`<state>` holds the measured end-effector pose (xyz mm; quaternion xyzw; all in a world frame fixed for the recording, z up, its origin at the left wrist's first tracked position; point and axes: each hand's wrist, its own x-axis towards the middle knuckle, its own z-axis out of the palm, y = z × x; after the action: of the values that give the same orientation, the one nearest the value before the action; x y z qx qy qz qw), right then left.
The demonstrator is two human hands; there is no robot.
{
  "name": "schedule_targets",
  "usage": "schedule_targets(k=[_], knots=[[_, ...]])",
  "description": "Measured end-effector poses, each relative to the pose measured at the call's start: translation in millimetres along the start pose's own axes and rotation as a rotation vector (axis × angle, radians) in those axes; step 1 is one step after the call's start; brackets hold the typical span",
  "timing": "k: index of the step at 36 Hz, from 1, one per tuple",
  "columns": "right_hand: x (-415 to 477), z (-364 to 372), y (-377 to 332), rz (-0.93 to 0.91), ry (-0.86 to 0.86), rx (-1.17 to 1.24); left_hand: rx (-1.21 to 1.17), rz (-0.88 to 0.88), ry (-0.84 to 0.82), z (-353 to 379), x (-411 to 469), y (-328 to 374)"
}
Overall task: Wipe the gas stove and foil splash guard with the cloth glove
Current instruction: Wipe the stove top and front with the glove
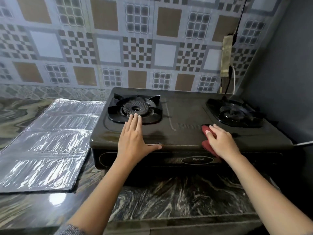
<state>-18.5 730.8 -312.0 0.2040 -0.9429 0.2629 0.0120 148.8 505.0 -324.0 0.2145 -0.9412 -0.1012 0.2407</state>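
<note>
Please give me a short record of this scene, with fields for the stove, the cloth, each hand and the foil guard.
stove: black two-burner gas stove on marble counter
cloth: red cloth glove, on stove top near front edge
right hand: pressing on the cloth
left hand: flat on stove, beside left burner
foil guard: lying flat, left of stove

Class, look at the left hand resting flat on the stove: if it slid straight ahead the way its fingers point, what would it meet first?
The left hand would probably meet the left burner first; its fingertips already reach the burner's near edge, though actual contact is unclear.
</note>
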Motion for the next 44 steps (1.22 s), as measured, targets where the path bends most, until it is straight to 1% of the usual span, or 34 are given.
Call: schedule_targets(k=[4,7,9,13,17,19,21,23,29,33,44], knots=[[-1.9,9.2,0.5,-0.039,0.085,0.036,-0.053,-0.209,0.110,4.3,-21.8,-10.4],[-1.7,14.3,-2.8,-0.055,0.111,0.061,-0.100,-0.352,0.190,8.8,-34.4,-17.7],[-0.8,17.8,-7.9,-0.078,0.097,0.057,-0.166,-0.460,0.235,12.2,-41.4,-21.9],[-0.9,27.6,-24.1,-0.147,0.045,0.043,-0.314,-0.665,0.266,19.2,-51.7,-32.2],[-2.9,40.5,-44.1,-0.229,-0.012,0.030,-0.462,-0.811,0.291,26.6,-55.8,-41.1],[-4.1,46.7,-54.2,-0.282,-0.035,0.020,-0.536,-0.850,0.298,31.1,-58.3,-43.2],[-5.9,52.0,-64.1,-0.334,-0.058,0.016,-0.594,-0.847,0.298,37.3,-62.7,-45.3],[-7.3,57.1,-73.7,-0.389,-0.081,0.019,-0.623,-0.808,0.302,44.2,-67.7,-48.3],[-9.9,72.2,-104.5,-0.509,-0.142,0.028,-0.699,-0.720,0.407,55.2,-77.2,-59.6],[-9.9,80.6,-121.7,-0.548,-0.182,0.030,-0.711,-0.670,0.453,61.6,-80.9,-66.9],[-10.9,103.8,-154.4,-0.613,-0.203,0.046,-0.691,-0.644,0.498,72.7,-80.2,-71.5]])
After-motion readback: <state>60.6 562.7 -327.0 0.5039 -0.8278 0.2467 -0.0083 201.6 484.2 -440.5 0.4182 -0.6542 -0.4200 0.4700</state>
